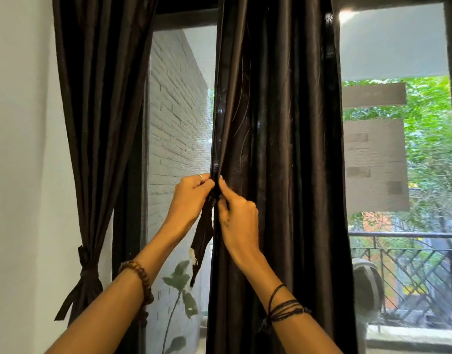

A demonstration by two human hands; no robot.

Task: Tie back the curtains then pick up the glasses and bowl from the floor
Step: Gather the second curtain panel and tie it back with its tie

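A dark brown curtain (283, 149) hangs loose in the middle of the window. At its left edge my left hand (189, 198) and my right hand (239, 218) both pinch a dark fabric tie strip (203, 236), whose loose end dangles below them. Another dark curtain (99, 111) at the left is gathered and held by a knotted tie (88, 267) near the wall. The glasses and the bowl are out of view.
A white wall (20, 149) stands at the left. Behind the window mesh are a grey brick wall (176, 111), a leafy plant (178, 284), a balcony railing (403, 251) and green trees.
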